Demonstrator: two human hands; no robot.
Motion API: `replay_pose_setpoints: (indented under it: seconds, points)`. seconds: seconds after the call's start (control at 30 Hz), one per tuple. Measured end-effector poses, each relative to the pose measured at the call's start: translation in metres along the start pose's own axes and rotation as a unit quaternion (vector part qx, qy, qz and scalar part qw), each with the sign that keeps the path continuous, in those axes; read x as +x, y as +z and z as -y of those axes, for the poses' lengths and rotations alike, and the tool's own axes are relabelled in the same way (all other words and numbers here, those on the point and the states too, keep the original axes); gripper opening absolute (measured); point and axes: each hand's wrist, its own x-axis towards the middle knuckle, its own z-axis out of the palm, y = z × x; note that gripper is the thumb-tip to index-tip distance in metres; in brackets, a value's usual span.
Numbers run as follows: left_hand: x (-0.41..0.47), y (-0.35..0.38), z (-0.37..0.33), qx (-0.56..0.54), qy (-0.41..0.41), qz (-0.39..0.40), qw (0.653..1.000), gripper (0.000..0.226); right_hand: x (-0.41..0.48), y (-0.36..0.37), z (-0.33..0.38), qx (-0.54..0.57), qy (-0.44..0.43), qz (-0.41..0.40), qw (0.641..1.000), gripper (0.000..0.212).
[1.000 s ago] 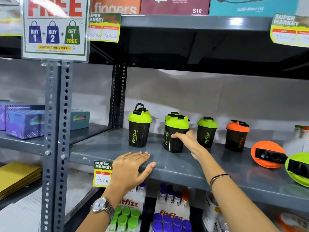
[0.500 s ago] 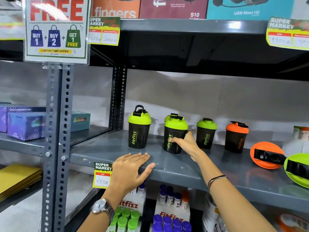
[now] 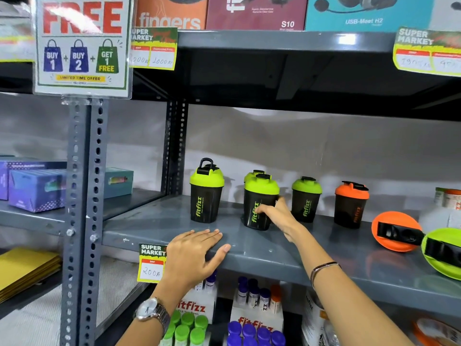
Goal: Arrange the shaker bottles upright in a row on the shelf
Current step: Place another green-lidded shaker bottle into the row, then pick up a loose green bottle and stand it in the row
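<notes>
I'm seeing right hand (image 3: 277,216) wrapping its grip around second green-lidded shaker bottle (image 3: 259,203), fingers pinching its dark body, bottle standing upright mid-shelf. Left hand (image 3: 197,253) lying flat, grip spread, on near edge of grey shelf (image 3: 311,253). Leftmost green-lidded bottle (image 3: 206,193) standing upright, apart to left. Another green lid (image 3: 252,174) peeking from just behind held bottle. Third green bottle (image 3: 306,199) and orange-lidded bottle (image 3: 351,206) standing upright further right. Two bottles lying tipped at far right: orange (image 3: 395,232), green (image 3: 442,253).

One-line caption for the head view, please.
Right hand grips a green-lidded shaker bottle on the shelf.
</notes>
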Motion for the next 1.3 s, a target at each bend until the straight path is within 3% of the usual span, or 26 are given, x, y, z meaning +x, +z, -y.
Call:
replay_pose_setpoints:
  seconds: [0.1, 0.2, 0.27, 0.33, 0.5, 0.63, 0.8, 0.97, 1.3]
  points:
    - [0.000, -0.001, -0.001, 0.006, 0.000, 0.010, 1.000, 0.044, -0.003, -0.001, 0.000, -0.006, 0.010, 0.012, 1.000, 0.060]
    - [0.002, -0.005, -0.001, 0.015, -0.012, 0.026, 0.999, 0.047, -0.010, -0.009, 0.001, -0.038, 0.014, 0.021, 0.999, 0.078]
    - [0.007, -0.007, -0.007, 0.017, -0.016, 0.020, 1.000, 0.049, -0.015, -0.024, 0.002, -0.078, -0.012, -0.001, 0.997, 0.091]
    - [0.016, -0.007, -0.023, 0.006, -0.004, 0.007, 1.000, 0.049, -0.025, -0.044, 0.004, -0.127, -0.064, -0.044, 0.989, 0.090]
    - [0.039, 0.015, -0.109, -0.092, 0.053, 0.003, 0.994, 0.050, -0.065, -0.114, 0.011, -0.349, -0.166, -0.180, 0.904, 0.073]
    - [0.030, 0.040, -0.151, -0.111, 0.132, 0.046, 0.984, 0.051, -0.094, -0.194, 0.008, -0.409, -0.099, -0.228, 0.878, 0.077]
    - [0.026, 0.055, -0.159, -0.067, 0.151, 0.078, 0.983, 0.054, -0.126, -0.263, -0.011, -0.437, 0.006, -0.221, 0.872, 0.085]
    - [0.024, 0.059, -0.158, -0.057, 0.136, 0.078, 0.986, 0.046, -0.136, -0.272, -0.025, -0.437, 0.024, -0.198, 0.877, 0.085]
    - [0.023, 0.049, -0.155, -0.088, 0.105, 0.052, 0.989, 0.044, -0.143, -0.260, -0.019, -0.467, 0.021, -0.288, 0.836, 0.084]
